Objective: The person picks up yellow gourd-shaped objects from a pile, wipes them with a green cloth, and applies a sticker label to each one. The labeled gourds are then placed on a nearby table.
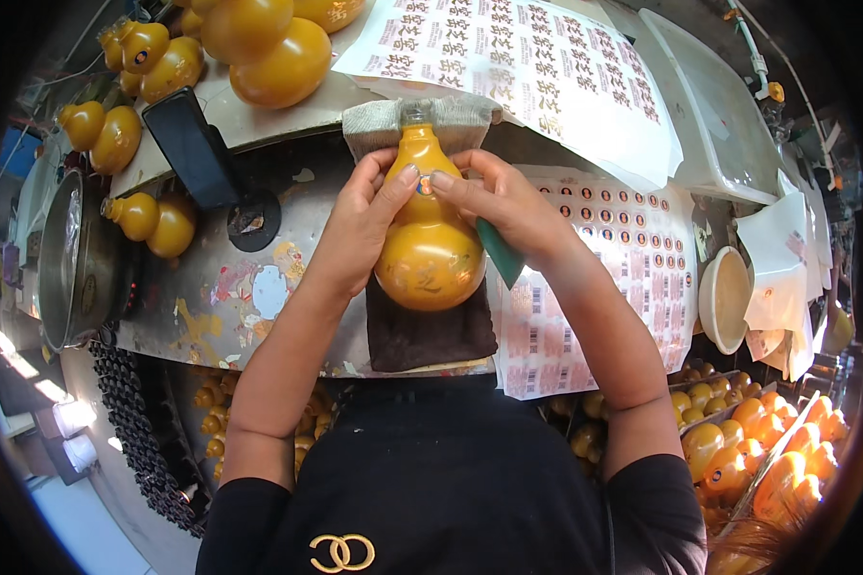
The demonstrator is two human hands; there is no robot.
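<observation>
A yellow gourd-shaped bottle (430, 251) lies on its side on a dark folded cloth (430, 337), its clear neck on a pale cloth pad (374, 125) and pointing away from me. My left hand (364, 216) wraps the bottle's left side, its thumb beside a small round sticker (425, 186) on the upper bulb. From the right, my right hand (508, 206) grips the same bulb, thumb pressed at the sticker's other edge. A green flat scraper (500, 254) sticks out beneath my right palm; how it is held is hidden. Faint dark lettering shows on the lower bulb.
Sheets of round stickers (623, 235) and of dark lettering transfers (547, 57) lie to the right. A phone (190, 149) stands on a round base at left, near more gourd bottles (168, 225) and a metal pan (72, 259). Crates of gourd bottles (738, 441) sit lower right.
</observation>
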